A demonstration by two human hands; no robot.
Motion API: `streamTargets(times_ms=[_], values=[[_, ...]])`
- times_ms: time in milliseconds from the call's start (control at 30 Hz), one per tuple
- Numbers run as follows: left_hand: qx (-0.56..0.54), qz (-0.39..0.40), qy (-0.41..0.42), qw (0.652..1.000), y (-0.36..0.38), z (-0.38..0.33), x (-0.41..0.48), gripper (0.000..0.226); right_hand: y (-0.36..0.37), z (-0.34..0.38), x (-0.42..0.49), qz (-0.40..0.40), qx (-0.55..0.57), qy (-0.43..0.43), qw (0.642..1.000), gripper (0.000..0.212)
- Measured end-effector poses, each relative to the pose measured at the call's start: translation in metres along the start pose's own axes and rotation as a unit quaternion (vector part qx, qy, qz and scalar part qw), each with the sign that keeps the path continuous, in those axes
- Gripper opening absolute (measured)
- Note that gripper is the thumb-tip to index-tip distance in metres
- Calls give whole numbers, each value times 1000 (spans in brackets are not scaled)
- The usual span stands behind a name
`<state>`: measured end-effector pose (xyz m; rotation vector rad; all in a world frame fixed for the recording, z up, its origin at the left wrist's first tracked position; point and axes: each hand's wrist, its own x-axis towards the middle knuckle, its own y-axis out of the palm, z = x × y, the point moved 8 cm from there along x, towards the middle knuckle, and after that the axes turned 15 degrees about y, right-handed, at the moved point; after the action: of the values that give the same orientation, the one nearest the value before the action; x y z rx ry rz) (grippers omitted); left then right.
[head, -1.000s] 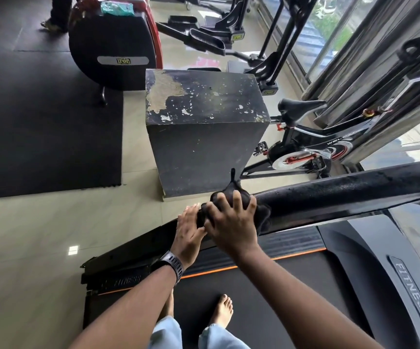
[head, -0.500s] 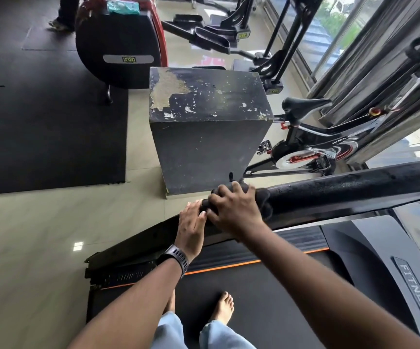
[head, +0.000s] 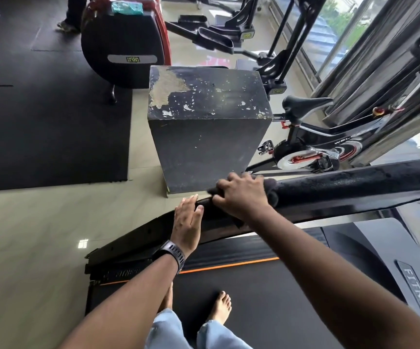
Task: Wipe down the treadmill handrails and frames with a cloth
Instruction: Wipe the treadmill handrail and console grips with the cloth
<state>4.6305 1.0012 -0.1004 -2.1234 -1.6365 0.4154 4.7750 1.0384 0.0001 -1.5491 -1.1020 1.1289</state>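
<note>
I stand barefoot on the treadmill belt (head: 266, 293). Its black padded handrail (head: 355, 183) runs from the right edge down to the left. My right hand (head: 241, 193) is clenched over a dark cloth (head: 270, 188) wrapped around the rail near its lower end. Only the cloth's edges show past my fingers. My left hand (head: 187, 220), with a watch on the wrist, lies flat with fingers together on the rail's end, just left of the cloth.
A worn black plyo box (head: 208, 127) stands on the tiled floor right behind the rail. An exercise bike (head: 312, 144) sits to its right by the windows. Black floor mats (head: 52, 117) and another machine (head: 123, 46) lie at the left back; a person's legs (head: 71, 13) show there.
My right hand with the cloth has slid a little up the rail to the right, away from the left hand. The camera has tilted slightly.
</note>
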Motion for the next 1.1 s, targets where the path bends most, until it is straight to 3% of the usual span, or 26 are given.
streamTargets(times_ms=[100,200,267,333,433,533,567,633,733,833,900,967,1033,1100], values=[[6,-7,9,1000,0,-1,-2,86,3,-19,-32,-72,17,91,993,47],[13,-24,18,999,0,-2,-3,84,24,9,-69,-131,30,-12,991,39],[3,-45,20,999,-1,-2,-3,82,17,23,-56,-110,33,-72,991,37],[-2,-44,22,999,-1,-4,-2,82,8,28,-29,-40,0,-79,996,43],[-4,-16,19,1000,0,-2,-2,84,1,7,-1,32,2,24,999,48],[8,-1,31,999,0,-3,1,85,-1,-7,-27,-37,12,118,992,45],[17,2,36,999,1,-3,2,84,3,-3,-39,-78,16,108,991,44],[24,7,41,999,2,-4,2,83,16,11,-51,-78,12,54,995,42],[14,2,42,999,2,-5,3,82,5,25,-26,-26,-6,-24,999,42],[30,21,43,998,4,-7,5,85,-4,2,8,75,7,23,997,48],[30,23,43,998,4,-9,4,85,-5,-21,7,49,3,94,994,47],[33,22,45,998,5,-9,5,84,-5,-21,-20,-31,-10,119,992,45],[44,20,50,998,6,-9,6,85,7,0,-46,-87,6,69,994,42],[43,20,50,998,6,-8,8,86,13,17,-51,-82,17,-2,997,37]])
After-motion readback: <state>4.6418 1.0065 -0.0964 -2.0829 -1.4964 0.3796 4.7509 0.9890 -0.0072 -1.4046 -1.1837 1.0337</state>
